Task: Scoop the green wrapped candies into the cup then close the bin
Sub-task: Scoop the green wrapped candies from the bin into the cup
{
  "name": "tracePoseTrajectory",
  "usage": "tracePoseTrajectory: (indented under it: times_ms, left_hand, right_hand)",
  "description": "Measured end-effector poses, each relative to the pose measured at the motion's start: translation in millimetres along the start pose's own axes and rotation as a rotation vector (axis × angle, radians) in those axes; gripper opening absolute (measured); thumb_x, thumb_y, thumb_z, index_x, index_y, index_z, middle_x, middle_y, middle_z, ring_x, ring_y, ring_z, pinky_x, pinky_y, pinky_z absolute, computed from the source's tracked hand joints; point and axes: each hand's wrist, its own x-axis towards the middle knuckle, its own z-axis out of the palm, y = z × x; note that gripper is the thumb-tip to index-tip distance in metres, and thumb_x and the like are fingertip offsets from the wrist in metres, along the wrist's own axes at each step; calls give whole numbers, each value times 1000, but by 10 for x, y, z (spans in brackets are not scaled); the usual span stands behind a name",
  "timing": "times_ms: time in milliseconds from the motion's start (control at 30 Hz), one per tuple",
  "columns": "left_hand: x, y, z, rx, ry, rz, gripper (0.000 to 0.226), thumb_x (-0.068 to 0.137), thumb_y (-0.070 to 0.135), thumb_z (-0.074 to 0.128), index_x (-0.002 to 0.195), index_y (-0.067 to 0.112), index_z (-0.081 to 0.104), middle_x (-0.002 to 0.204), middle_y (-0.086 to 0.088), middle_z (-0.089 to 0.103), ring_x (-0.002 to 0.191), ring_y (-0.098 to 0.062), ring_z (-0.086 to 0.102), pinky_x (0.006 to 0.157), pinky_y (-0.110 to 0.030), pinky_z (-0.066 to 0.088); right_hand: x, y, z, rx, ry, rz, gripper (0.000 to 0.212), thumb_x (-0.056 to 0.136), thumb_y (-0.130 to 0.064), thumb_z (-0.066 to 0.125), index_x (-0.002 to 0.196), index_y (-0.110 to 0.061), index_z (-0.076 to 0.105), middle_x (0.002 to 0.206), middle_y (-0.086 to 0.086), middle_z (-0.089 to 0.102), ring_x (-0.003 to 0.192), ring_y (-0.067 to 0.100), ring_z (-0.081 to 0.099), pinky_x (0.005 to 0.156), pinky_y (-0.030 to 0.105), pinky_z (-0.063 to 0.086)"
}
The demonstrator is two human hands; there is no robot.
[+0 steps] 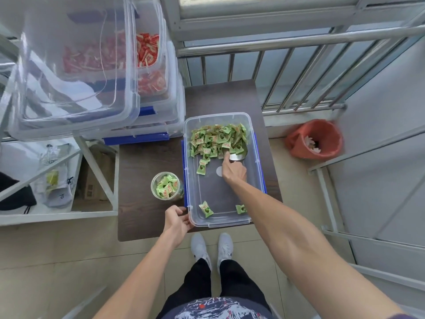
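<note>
A clear plastic bin with blue latches stands open on a dark table. Green wrapped candies are heaped at its far end, and a few loose ones lie near the front. My right hand is inside the bin, shut on a metal scoop whose bowl is pushed into the heap. My left hand grips the bin's near left corner. A clear cup, partly filled with green candies, stands on the table just left of the bin.
Stacked clear bins holding red candies stand at the back left, with a lid leaning in front. A white metal rack is on the left, a railing behind, and an orange waste bin on the floor at right.
</note>
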Motion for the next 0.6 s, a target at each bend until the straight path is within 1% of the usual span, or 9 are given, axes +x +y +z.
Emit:
tracePoseTrajectory:
  times_ms: [67,167,233,333,433,467,533,600]
  left_hand:
    - [-15,-39,10,-15,-2,4,35,77,5,31,110,0,43,102,-26,56,73,-33,52,66,-43,48]
    - [3,-90,31,-19,-16,6,36,75,5,32,108,1,44,97,-24,57,73,-34,53,69,-45,49]
    - [10,-88,31,-2,-22,11,38,74,4,32,109,2,45,99,-26,58,74,-35,54,70,-46,50]
    - [7,-47,10,9,-16,15,40,75,3,31,112,-1,46,98,-26,59,74,-35,55,68,-45,50]
    - [16,-23,-3,53,9,11,37,79,3,30,112,-2,47,93,-23,61,74,-33,56,68,-42,48]
    - [11,-13,-6,96,19,10,37,80,3,31,113,-2,49,90,-22,62,73,-32,56,67,-40,46]
    - [-14,6,-37,183,37,15,37,83,5,33,115,0,51,87,-19,64,74,-29,56,64,-35,42]
    - [-39,18,-106,222,45,16,36,86,7,33,117,1,51,88,-18,65,77,-29,60,63,-34,42]
  right_hand:
    - [24,-133,-38,17,-16,4,85,94,-74,24,107,-2,67,115,17,66,100,33,62,77,37,44]
    - [3,-185,-25,33,-15,-14,89,92,-76,25,115,-2,68,120,18,66,105,34,62,83,38,45]
    - [-40,-75,-12,13,-1,-39,86,93,-76,28,107,-1,68,116,20,66,102,35,63,83,39,47]
    - [-99,120,-44,-4,14,-82,80,94,-73,32,97,-2,66,111,21,67,93,35,62,78,38,48]
    - [-195,226,-116,-52,32,-140,73,94,-73,32,90,-5,58,105,17,64,85,32,57,73,38,46]
    - [-250,244,-140,-59,36,-154,73,93,-74,32,90,-5,56,101,16,62,84,31,57,72,38,46]
    - [-359,264,-182,-67,49,-187,79,91,-78,30,90,-4,59,96,14,60,85,32,60,71,38,46]
    - [-471,277,-214,-62,51,-222,82,90,-80,30,87,-4,61,93,14,61,83,31,61,70,38,45]
